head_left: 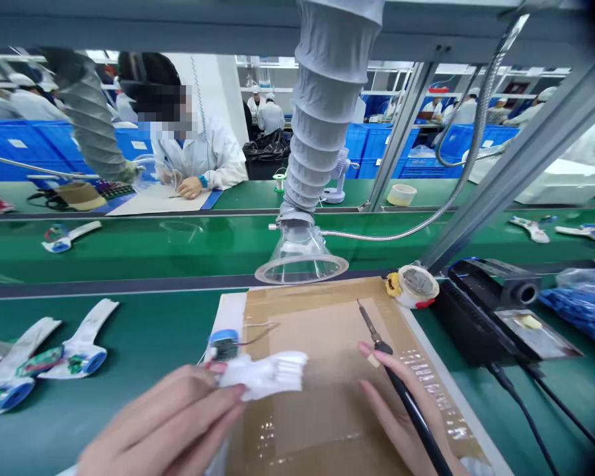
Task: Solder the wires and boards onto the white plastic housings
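Over the cardboard work mat (pixel 322 330), my left hand (pixel 173 416) pinches a white plastic housing (pixel 277 373), which is slightly blurred. A small circuit part with a round blue face (pixel 225 340) and thin wires sits at the housing's far end, near my fingertips; how it is attached I cannot make out. My right hand (pixel 411 403) holds a soldering iron (pixel 387 347) like a pen, its thumb side loosely spread. The iron's tip points away from me, above the mat and apart from the housing.
Similar white housings (pixel 82 344) lie at left. A clear fume hood (pixel 302 261) hangs above the mat. To the right stand a black soldering station (pixel 476 317) and a tape roll (pixel 416 285). Beyond the green conveyor (pixel 203 244), a co-worker (pixel 198 152) sits.
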